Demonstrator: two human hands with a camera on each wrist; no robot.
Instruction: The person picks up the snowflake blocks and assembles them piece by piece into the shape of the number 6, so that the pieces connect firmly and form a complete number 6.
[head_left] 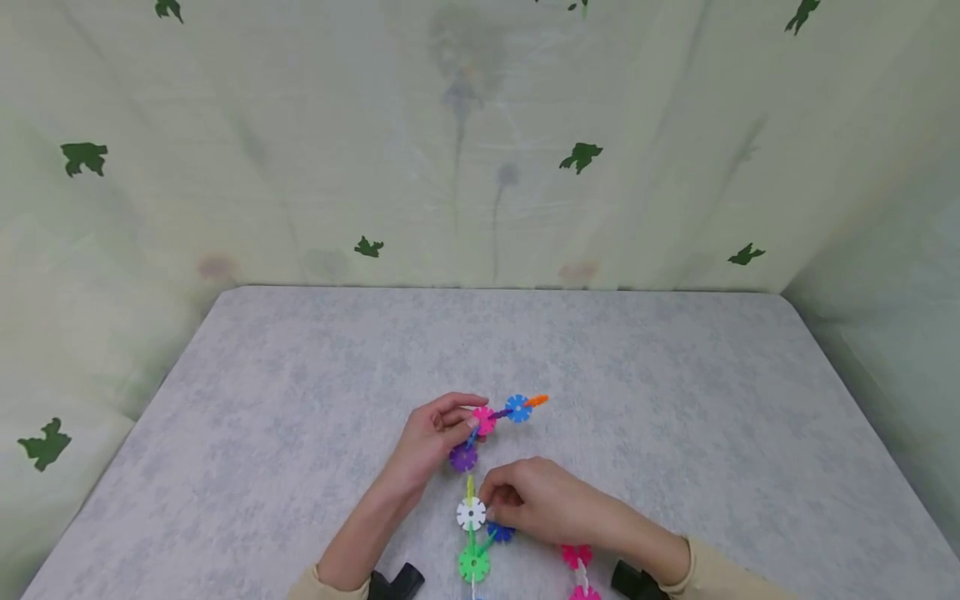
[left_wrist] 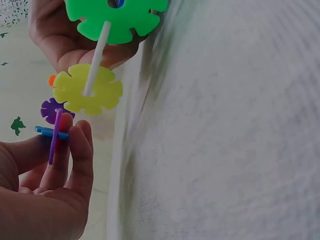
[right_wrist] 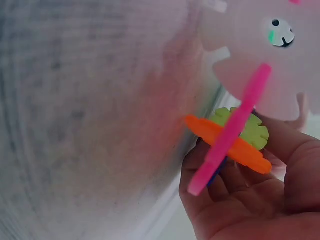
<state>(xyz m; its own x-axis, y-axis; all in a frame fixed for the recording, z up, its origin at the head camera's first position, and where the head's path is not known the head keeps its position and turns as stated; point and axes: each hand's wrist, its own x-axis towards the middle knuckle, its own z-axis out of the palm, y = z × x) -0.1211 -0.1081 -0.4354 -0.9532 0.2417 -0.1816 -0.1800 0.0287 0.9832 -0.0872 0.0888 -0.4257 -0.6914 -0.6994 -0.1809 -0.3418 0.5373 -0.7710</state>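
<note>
Notched plastic discs, slotted edge to edge, form a long chain across the table. My left hand [head_left: 427, 442] pinches it by a pink disc [head_left: 483, 420] and a blue disc [left_wrist: 46, 132], both set between thumb and fingers. Beyond stick out another blue disc [head_left: 518, 408] and an orange disc [head_left: 537, 401]. Lower down my right hand [head_left: 547, 504] has its fingers curled beside a white disc [head_left: 471, 514] and a dark blue disc [head_left: 500, 532], gripping the chain; the exact piece is hidden. An orange disc [right_wrist: 230, 145] crosses a pink disc [right_wrist: 232, 130] before that palm.
Pink discs [head_left: 577, 556] lie below the right forearm, and a green disc [head_left: 474, 564] near the bottom edge. The grey table [head_left: 300, 358] reaches back to a pale curtain [head_left: 480, 208] with green leaf shapes. Black wrist devices [head_left: 397, 582] sit by both forearms.
</note>
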